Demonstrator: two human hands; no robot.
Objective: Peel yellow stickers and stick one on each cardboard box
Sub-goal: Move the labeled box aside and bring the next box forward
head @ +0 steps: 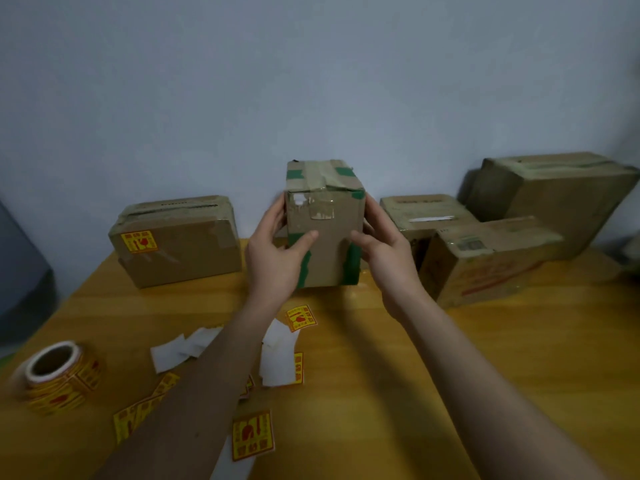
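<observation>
Both hands grip a tall cardboard box with green tape [325, 237] at the middle of the table. My left hand [277, 258] holds its left side with the thumb on the front face. On the right side sits my right hand [384, 251], thumb also on the front. No yellow sticker shows on the faces I see. A flat box at the left [180, 247] carries a yellow sticker [139, 241] on its front. Loose yellow stickers [301, 318] [252, 434] lie near my forearms. A sticker roll [59, 375] stands at the lower left.
Three more cardboard boxes crowd the right: a low one [422, 213], a printed one in front [485, 265] and a large one behind [554, 199]. White backing papers [277, 355] [173, 351] litter the wooden table [485, 358]. A wall rises directly behind the boxes.
</observation>
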